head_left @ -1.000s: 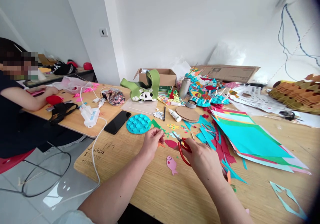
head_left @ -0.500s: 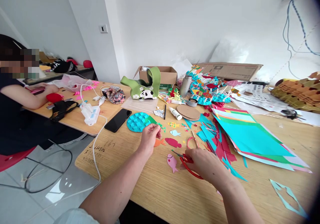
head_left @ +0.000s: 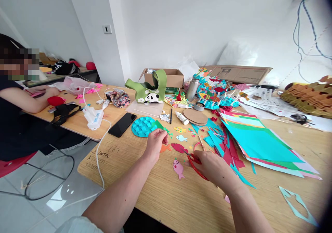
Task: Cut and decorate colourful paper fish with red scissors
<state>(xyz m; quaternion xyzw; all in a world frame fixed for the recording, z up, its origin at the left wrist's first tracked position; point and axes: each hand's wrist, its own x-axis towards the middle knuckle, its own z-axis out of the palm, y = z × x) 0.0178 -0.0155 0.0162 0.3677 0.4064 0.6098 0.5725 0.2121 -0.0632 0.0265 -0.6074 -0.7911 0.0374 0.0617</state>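
Observation:
My left hand (head_left: 155, 144) pinches a piece of green paper (head_left: 161, 126) with a small cut shape at its tip, just right of a blue woven paper disc (head_left: 142, 126). My right hand (head_left: 214, 172) grips red-handled scissors (head_left: 195, 167), their tips lying at the tail of a red paper fish (head_left: 178, 148). Between my hands lie an orange paper fish (head_left: 165, 148) and a pink paper fish (head_left: 178, 169). Small yellow (head_left: 180, 130) and pale blue (head_left: 181, 138) paper fish sit just beyond.
A stack of coloured card (head_left: 259, 144) and teal and red scraps (head_left: 216, 139) cover the table's right. Behind stand a cardboard box (head_left: 168, 75), a green panda bag (head_left: 153, 91) and a steel flask (head_left: 192, 89). A co-worker's arm (head_left: 28, 101) rests on the left table.
My right hand and the scissors have swung down, then back left, and the blades now reach the red fish. My left hand has drawn slightly back, and the red fish shows fully.

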